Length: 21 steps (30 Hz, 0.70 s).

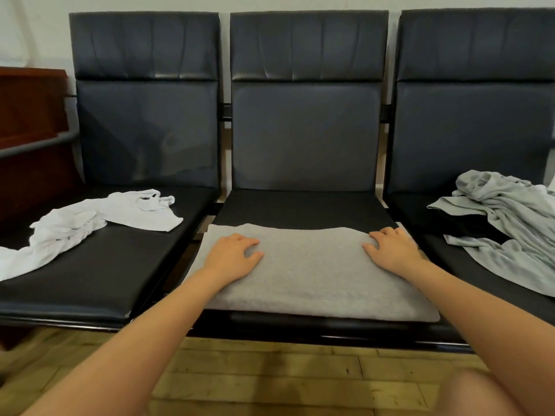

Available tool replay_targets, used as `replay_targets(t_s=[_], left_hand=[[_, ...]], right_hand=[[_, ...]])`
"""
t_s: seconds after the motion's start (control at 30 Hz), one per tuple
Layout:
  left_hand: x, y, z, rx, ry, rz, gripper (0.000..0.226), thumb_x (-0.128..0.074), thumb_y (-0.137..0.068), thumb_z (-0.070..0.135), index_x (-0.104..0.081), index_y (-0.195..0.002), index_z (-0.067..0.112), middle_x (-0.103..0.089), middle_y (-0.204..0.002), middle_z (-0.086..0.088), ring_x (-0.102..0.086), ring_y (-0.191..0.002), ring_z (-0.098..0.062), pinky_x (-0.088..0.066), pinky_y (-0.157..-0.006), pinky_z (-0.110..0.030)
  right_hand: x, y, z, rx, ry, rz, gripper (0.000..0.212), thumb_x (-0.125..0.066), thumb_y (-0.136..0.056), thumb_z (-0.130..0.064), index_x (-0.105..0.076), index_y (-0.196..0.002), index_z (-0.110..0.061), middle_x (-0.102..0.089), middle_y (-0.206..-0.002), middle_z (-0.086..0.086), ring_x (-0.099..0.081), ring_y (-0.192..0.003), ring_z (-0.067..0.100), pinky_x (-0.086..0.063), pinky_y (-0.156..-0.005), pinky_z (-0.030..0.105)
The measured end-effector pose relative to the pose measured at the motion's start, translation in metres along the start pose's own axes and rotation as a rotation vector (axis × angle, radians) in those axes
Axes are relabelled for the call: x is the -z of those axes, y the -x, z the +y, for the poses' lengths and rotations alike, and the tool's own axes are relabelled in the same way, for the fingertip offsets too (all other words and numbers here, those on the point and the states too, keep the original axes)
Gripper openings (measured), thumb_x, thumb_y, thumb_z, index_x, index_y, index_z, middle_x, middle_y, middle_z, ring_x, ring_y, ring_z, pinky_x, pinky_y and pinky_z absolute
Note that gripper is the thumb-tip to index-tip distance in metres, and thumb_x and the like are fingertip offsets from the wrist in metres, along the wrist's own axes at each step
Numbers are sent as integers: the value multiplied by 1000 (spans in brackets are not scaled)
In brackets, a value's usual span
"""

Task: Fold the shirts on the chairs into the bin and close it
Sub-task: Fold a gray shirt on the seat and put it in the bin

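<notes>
On the middle chair seat (303, 207), smooth black leather: grey fleecy shirt (315, 277), folded rectangular; left hand (232, 256) and right hand (390, 250) press it, fingers loosely bent, gripping nothing.

You are facing what looks like a waiting area or lobby rather than a home. The clearest sign is the row of three linked chairs (306, 139): identical dark padded seats and tall backs, joined side by side on one black metal frame, the kind set out in public halls. They stand against a plain pale wall (36, 34). Under them you see a worn floor of light wooden boards (270, 379). At your far left stands a reddish-brown wooden panel (30, 115), like the side of a counter or partition, with a grey rail (39, 144) running across it.
</notes>
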<state>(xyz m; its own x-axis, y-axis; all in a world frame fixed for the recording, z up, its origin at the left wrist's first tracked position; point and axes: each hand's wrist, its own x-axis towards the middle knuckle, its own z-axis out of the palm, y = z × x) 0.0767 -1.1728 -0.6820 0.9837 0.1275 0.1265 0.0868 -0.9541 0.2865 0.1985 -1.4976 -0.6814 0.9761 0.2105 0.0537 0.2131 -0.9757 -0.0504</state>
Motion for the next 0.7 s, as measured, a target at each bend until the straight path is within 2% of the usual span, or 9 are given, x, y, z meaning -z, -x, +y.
replay_targets(t_s=[0.2,0.33,0.4,0.47,0.53,0.63,0.7], left_hand=[[2,-27,-5,23,66,36,46,-52,-94,45,-52,-135,25,-47,-142,-4,-45,-128,-20,-35,-109,-34],[-4,-5,8,-61,135,85,38,-57,-92,42,-57,-127,28,-51,-135,2,-46,-123,-16,-36,-106,-30],[-5,9,17,-157,101,18,39,-57,-91,44,-57,-128,30,-50,-135,4,-43,-125,-15,-33,-106,-28],[-6,23,25,-224,73,-40,44,-56,-91,47,-54,-132,30,-47,-140,6,-39,-129,-13,-30,-109,-27],[-7,34,33,-253,6,-79,49,-48,-95,50,-46,-140,31,-40,-148,5,-33,-136,-14,-26,-114,-30],[-11,47,38,-247,-127,-107,51,-34,-99,51,-33,-147,33,-28,-156,3,-25,-143,-17,-20,-117,-35],[-10,52,41,-235,-144,-108,51,-32,-99,52,-32,-148,34,-28,-156,4,-25,-142,-17,-21,-117,-37]], right_hand=[[1,-30,-4,15,-87,44,53,-44,-99,-42,-38,-146,-19,-39,-148,8,-33,-137,26,-31,-111,38],[8,-12,-21,25,-59,200,54,-55,-93,-40,-43,-143,-23,-35,-150,6,-26,-140,27,-29,-112,41],[15,6,-29,125,-108,184,50,-57,-91,-40,-48,-138,-24,-40,-146,3,-32,-136,24,-36,-108,40],[16,29,-33,172,-197,101,46,-57,-91,-43,-51,-134,-25,-44,-142,1,-38,-132,21,-42,-103,38],[12,50,-32,125,-183,87,50,-54,-92,-48,-49,-135,-24,-44,-141,2,-40,-130,22,-42,-101,39],[7,66,-21,-109,-44,55,64,-47,-91,-58,-41,-140,-17,-40,-141,12,-35,-131,31,-36,-103,42],[8,70,-13,-208,-54,13,71,-48,-89,-62,-39,-138,-11,-39,-141,17,-35,-130,35,-35,-104,42]])
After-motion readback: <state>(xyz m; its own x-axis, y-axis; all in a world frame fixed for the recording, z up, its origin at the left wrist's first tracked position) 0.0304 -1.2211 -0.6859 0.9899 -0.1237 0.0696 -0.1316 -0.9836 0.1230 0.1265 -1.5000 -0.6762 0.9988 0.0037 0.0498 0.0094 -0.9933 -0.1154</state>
